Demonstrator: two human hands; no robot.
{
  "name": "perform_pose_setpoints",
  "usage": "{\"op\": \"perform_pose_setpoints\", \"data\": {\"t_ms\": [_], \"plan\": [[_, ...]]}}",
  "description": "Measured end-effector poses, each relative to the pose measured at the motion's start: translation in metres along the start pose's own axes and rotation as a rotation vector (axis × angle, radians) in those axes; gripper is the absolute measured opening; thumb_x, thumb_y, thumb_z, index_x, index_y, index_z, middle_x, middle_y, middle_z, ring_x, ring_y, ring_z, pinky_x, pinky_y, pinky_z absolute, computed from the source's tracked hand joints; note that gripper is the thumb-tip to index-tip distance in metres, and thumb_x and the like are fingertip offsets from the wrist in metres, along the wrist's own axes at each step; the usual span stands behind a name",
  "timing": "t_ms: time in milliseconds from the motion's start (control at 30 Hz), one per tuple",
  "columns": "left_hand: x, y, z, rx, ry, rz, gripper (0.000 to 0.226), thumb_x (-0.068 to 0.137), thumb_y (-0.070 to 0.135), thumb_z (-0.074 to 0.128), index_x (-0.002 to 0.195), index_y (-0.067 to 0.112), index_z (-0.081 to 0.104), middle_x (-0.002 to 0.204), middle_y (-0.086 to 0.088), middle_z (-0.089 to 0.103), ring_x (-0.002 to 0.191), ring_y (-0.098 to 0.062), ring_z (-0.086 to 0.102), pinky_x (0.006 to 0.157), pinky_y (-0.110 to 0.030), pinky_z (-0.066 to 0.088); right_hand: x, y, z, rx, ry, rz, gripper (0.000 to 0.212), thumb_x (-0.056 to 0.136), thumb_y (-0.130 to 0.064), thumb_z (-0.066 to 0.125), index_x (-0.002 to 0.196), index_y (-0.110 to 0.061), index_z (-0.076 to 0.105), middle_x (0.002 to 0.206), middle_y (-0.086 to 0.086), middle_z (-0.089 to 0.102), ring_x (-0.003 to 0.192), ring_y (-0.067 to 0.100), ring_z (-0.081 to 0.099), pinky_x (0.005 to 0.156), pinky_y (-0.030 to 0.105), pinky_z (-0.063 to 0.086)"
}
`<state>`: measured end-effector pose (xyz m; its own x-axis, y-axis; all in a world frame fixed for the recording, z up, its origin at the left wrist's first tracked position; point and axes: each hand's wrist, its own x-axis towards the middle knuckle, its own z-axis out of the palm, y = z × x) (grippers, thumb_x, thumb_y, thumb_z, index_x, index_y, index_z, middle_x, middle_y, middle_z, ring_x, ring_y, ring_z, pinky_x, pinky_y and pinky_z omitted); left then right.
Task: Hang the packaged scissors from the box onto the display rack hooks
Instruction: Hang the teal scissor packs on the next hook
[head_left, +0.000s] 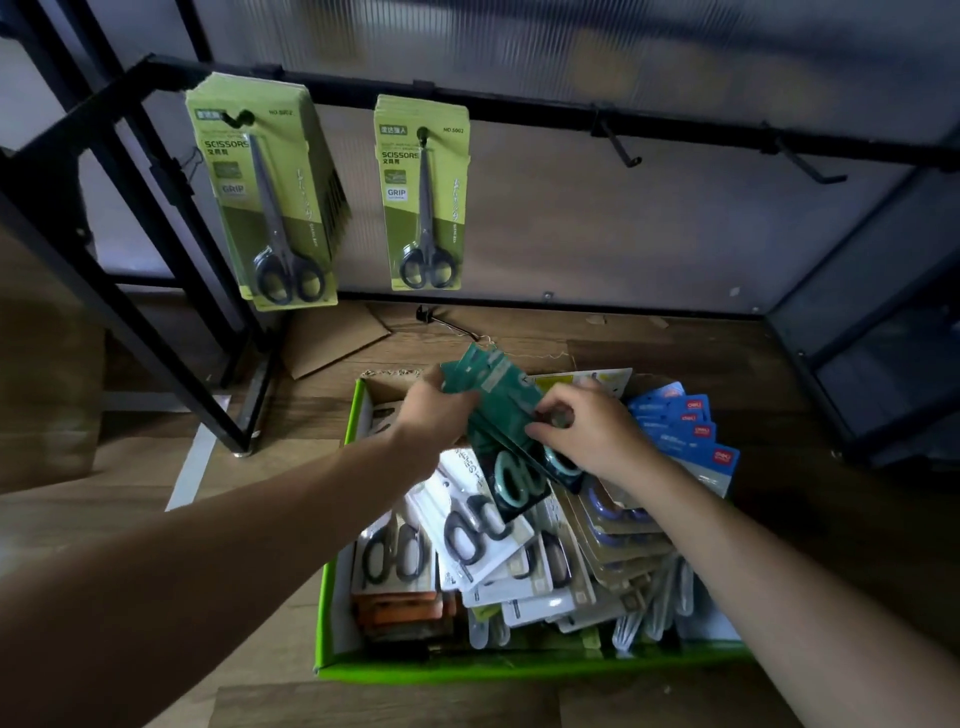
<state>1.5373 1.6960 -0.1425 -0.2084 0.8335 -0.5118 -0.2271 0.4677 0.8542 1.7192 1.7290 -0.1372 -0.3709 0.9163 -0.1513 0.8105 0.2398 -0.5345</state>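
Pick-up step: left hand (436, 413) & right hand (589, 434) both grip a small stack of dark-green carded scissors packs w/ teal handles (498, 397), over far end of bright-green cardboard box (519, 669). Next, prob.: lift, thread hang-hole onto empty black metal hook (621, 148), far right.

The bright green cardboard box (519, 669) holds white card packs (434, 498) with black scissor handles, blue card packs (675, 423) bearing red patches, and orange packs (400, 610). The dark teal card scissor packs (498, 400) show pale mint handles. Olive-green hanging packs (265, 208) carry black-handled scissors on the black metal rack (545, 114). The floor (675, 348) is brown wood-grain.
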Motion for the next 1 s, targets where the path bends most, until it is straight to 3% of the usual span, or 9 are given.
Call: {"op": "perform_pose_setpoints", "data": {"t_ms": [100,200,267,333,400,533,700,867,1000], "plan": [[0.0,0.015,-0.01,0.093,-0.083,0.151,0.024,0.095,0.005,0.057,0.117,0.016,0.058,0.107,-0.006,0.069,0.087,-0.019,0.07,0.067,-0.03,0.06,0.005,-0.004,-0.006,0.046,0.06,-0.017,0.03,0.08,-0.04,0.076,0.095,-0.024,0.056,0.118,-0.003,0.048,0.116,0.016,0.042,0.097,0.035,0.038],[0.003,0.027,-0.016,0.051,-0.102,0.226,0.023,0.094,0.009,0.062,0.116,0.011,0.062,0.106,-0.009,0.072,0.087,-0.022,0.073,0.07,-0.034,0.061,0.005,-0.012,-0.013,0.293,-0.024,0.038,0.053,0.081,-0.043,0.073,0.12,-0.034,0.038,0.121,-0.006,0.048,0.118,0.017,0.053,0.1,0.044,0.046],[0.005,0.03,-0.016,-0.009,-0.079,0.24,0.024,0.093,0.014,0.064,0.116,0.006,0.063,0.104,-0.013,0.074,0.089,-0.028,0.073,0.079,-0.043,0.06,0.005,-0.018,-0.015,0.416,-0.024,0.089,0.064,0.081,-0.046,0.072,0.133,-0.036,0.036,0.119,-0.01,0.048,0.117,0.015,0.054,0.101,0.043,0.046],[0.005,0.033,-0.016,-0.075,-0.091,0.227,0.028,0.094,0.022,0.063,0.113,0.002,0.064,0.104,-0.018,0.073,0.095,-0.034,0.071,0.089,-0.051,0.056,0.005,-0.022,-0.014,0.463,0.022,0.095,0.046,0.084,-0.042,0.072,0.123,-0.03,0.049,0.112,-0.019,0.053,0.112,0.008,0.054,0.098,0.037,0.046],[0.003,0.033,-0.016,-0.117,-0.181,0.202,0.034,0.094,0.026,0.061,0.116,0.001,0.063,0.111,-0.021,0.071,0.103,-0.037,0.068,0.096,-0.052,0.051,0.006,-0.026,-0.012,0.526,0.071,0.105,0.028,0.085,-0.037,0.072,0.108,-0.026,0.057,0.101,-0.017,0.063,0.098,0.005,0.061,0.092,0.034,0.051],[-0.001,0.032,-0.012,-0.04,-0.314,0.207,0.03,0.091,0.012,0.059,0.12,0.004,0.062,0.115,-0.017,0.07,0.107,-0.036,0.067,0.1,-0.053,0.048,0.009,-0.029,-0.01,0.646,0.123,0.145,0.027,0.085,-0.04,0.071,0.104,-0.023,0.062,0.1,-0.004,0.07,0.095,0.013,0.067,0.09,0.044,0.055],[-0.008,0.044,-0.001,-0.071,-0.234,0.288,0.019,0.095,0.005,0.055,0.111,0.008,0.066,0.108,-0.016,0.072,0.1,-0.035,0.07,0.095,-0.051,0.052,0.011,-0.033,-0.024,0.625,0.177,0.15,0.026,0.088,-0.045,0.065,0.099,-0.022,0.064,0.095,-0.007,0.072,0.09,0.01,0.069,0.088,0.042,0.055],[-0.014,0.06,0.012,-0.104,-0.264,0.351,0.019,0.095,0.005,0.055,0.112,0.005,0.065,0.107,-0.016,0.073,0.098,-0.035,0.071,0.088,-0.046,0.057,0.022,-0.038,-0.05,0.673,0.404,0.114,0.021,0.087,-0.024,0.072,0.103,-0.021,0.058,0.098,-0.008,0.067,0.089,0.003,0.064,0.077,0.024,0.053],[-0.014,0.077,0.022,-0.125,-0.26,0.413,0.021,0.097,0.01,0.053,0.115,0.009,0.064,0.105,-0.013,0.074,0.096,-0.031,0.072,0.083,-0.043,0.059,0.035,-0.034,-0.075,0.727,0.555,0.053,0.014,0.091,-0.011,0.065,0.102,-0.018,0.06,0.098,-0.009,0.07,0.095,0.006,0.067,0.084,0.029,0.056]]}}
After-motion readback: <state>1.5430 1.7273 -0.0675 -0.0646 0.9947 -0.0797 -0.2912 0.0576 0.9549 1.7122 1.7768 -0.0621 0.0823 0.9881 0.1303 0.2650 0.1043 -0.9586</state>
